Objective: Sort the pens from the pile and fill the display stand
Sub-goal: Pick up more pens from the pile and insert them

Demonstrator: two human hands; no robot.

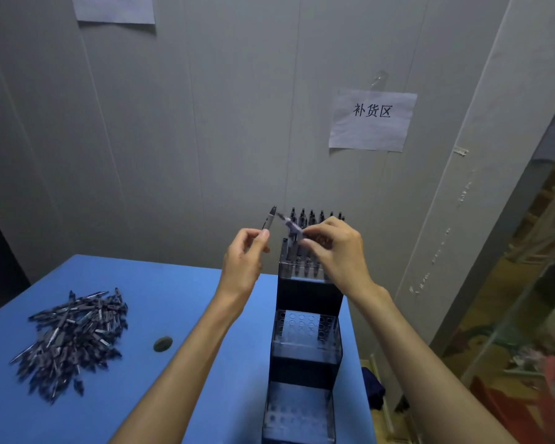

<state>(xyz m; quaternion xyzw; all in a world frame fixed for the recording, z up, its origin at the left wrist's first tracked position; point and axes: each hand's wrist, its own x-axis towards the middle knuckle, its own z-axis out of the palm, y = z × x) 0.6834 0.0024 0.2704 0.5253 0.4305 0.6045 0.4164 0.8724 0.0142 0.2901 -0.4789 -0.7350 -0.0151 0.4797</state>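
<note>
lowest tiers of the display stand (305, 331) are unfilled — one pen (269, 222) is pinched by the left hand (242, 261), another (289, 226) by the right hand (337, 251) above the top tier; it should be lowered upright into a free hole.

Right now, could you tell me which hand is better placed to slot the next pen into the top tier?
The right hand, probably: it pinches a pen directly above the top tier of the display stand. The left hand holds its pen off to the stand's left.
</note>
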